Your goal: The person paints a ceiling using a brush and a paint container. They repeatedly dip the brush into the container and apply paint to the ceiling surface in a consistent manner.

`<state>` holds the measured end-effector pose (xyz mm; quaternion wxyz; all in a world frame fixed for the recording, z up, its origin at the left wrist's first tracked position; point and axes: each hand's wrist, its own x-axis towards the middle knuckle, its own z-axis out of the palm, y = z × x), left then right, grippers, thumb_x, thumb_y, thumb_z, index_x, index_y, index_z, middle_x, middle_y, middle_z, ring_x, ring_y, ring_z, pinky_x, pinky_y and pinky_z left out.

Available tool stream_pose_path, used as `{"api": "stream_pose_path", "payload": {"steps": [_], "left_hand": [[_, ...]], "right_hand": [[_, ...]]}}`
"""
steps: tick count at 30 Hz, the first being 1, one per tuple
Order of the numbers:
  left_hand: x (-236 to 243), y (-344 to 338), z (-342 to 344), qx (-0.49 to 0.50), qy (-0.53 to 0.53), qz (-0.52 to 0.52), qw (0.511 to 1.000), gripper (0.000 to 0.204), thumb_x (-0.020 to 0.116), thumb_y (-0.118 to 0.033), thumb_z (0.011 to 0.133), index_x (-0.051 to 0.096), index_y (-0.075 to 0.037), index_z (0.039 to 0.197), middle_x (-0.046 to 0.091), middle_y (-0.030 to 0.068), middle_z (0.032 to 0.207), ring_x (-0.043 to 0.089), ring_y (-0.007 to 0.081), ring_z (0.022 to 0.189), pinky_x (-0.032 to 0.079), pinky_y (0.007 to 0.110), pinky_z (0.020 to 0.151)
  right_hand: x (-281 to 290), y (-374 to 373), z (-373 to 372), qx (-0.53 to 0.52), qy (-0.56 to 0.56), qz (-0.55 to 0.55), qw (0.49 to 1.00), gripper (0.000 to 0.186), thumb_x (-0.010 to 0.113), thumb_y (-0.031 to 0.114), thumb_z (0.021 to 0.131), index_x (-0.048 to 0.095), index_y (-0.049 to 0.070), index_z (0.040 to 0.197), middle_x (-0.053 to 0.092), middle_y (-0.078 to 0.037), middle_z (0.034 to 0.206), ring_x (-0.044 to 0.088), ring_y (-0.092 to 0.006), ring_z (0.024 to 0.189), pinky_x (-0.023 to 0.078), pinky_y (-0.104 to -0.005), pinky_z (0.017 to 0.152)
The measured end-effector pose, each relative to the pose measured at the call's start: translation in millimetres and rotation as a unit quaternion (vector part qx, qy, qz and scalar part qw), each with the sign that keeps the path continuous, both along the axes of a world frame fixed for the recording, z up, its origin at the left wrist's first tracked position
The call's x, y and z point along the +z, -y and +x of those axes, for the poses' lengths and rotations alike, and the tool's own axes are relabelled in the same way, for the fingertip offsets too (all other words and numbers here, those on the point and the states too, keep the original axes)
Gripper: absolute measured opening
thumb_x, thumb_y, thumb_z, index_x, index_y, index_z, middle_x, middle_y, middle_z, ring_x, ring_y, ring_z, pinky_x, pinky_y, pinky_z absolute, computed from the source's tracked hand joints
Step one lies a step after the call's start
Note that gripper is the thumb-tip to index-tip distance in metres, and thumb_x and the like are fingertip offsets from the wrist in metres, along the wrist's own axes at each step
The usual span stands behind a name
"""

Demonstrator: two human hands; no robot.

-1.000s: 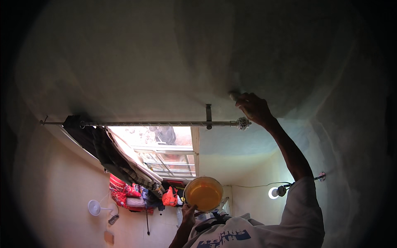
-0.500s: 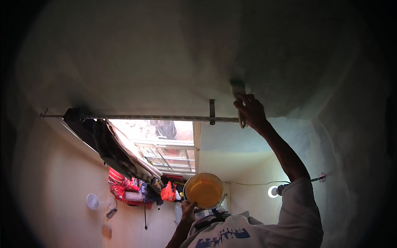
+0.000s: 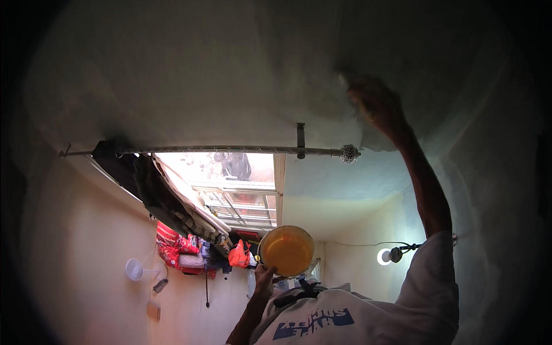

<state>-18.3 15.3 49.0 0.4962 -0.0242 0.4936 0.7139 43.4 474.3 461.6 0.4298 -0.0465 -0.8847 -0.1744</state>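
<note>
Gripping, left hand: we are holding the bucket point(image 3: 286, 230) by its rim with our left hand point(image 3: 264, 282), fingers curling around the edge, one digit showing over the inside.
Bucket: its round mouth is facing us just above the left hand, the inside showing amber-orange.
Right hand: we are holding our right hand point(image 3: 376, 102) high, well apart from the left and up to its right; it is blurring, but looking curled around a brush, with little gap in the grip.
Brush point(image 3: 344, 79): a pale end is poking out just beyond the right fingertips, on their left; blur is hiding the remainder.
Surface: the grey surface point(image 3: 172, 80) is stretching behind and to the left of the right hand, darker near it. We are unable to tell whether the brush is touching.
Rod: the curtain rod point(image 3: 241, 150) is running below and left of the right hand, its openwork knob point(image 3: 349, 153) ending nearest that hand.
Window side: the window point(image 3: 253, 187) is glowing above the left hand, the dark curtain point(image 3: 146, 184) hanging farther left.
Near left hand: an orange bundle point(image 3: 239, 254) is sitting up to its left, red cloth point(image 3: 168, 244) lying beyond.
Light: a bulb point(image 3: 384, 257) is shining right of the bucket, below the right hand.
</note>
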Motion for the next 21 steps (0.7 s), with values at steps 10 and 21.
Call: {"api": "stream_pose_path", "payload": {"steps": [10,21], "left_hand": [[19.0,-15.7,-2.4,0.002,-0.014,-0.01,1.0,0.032,0.07,-0.005,0.085,0.044,-0.003,0.103,0.059,0.013,0.096,0.069,0.0275,0.086,0.066,0.05,0.064],[31.2,-41.5,-2.7,0.014,-0.025,-0.011,1.0,0.031,0.069,-0.003,0.084,0.042,-0.005,0.098,0.055,0.011,0.094,0.069,0.0251,0.08,0.066,0.047,0.062]], "right_hand": [[-21.0,126.2,17.2,0.224,0.077,-0.455,0.859,0.018,0.07,-0.004,0.083,0.071,0.003,0.1,0.07,-0.008,0.101,0.066,-0.0182,0.094,0.053,-0.032,0.082],[-268.0,209.9,19.1,0.042,0.273,-0.602,0.749,0.021,0.068,0.028,0.088,0.075,0.01,0.095,0.074,-0.013,0.084,0.072,-0.0296,0.074,0.057,-0.0375,0.074]]}}
